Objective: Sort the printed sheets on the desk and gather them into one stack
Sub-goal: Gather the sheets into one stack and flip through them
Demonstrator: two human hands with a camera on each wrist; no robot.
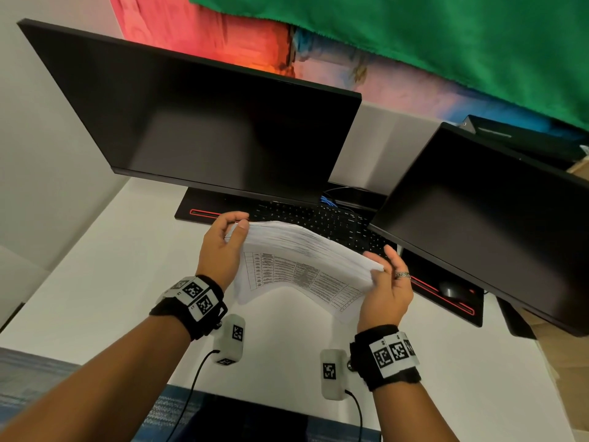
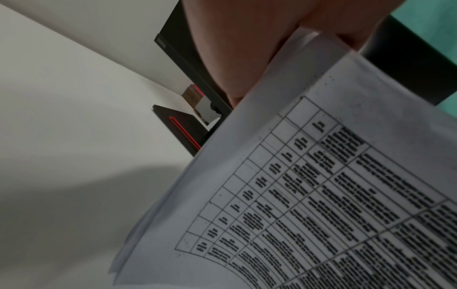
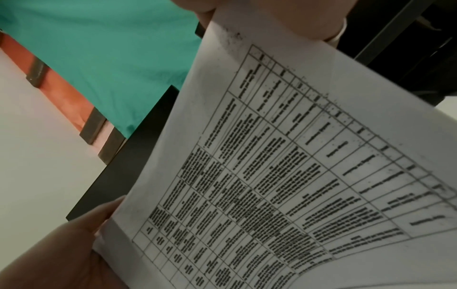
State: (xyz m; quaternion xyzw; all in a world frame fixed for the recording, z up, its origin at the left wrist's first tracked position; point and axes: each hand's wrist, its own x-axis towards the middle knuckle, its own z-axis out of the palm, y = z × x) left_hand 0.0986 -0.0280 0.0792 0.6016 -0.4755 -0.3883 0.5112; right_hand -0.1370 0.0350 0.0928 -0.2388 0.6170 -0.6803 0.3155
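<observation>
I hold a thick stack of printed sheets point(image 1: 299, 263) in the air above the white desk point(image 1: 105, 282), in front of the keyboard. The stack bows, and the sheet facing me shows a printed table point(image 2: 321, 205) point(image 3: 272, 176). My left hand point(image 1: 223, 240) grips the stack's upper left corner, thumb on the top edge. My right hand point(image 1: 385, 282), with a ring on one finger, grips the lower right end. In the wrist views the paper fills most of the picture and hides the fingertips.
A large dark monitor point(image 1: 197, 116) stands behind the stack, and a second one point(image 1: 490, 224) is to the right. A black keyboard point(image 1: 318, 218) lies on a black mat with red trim point(image 1: 204, 213). A mouse point(image 1: 449, 288) sits under the right monitor.
</observation>
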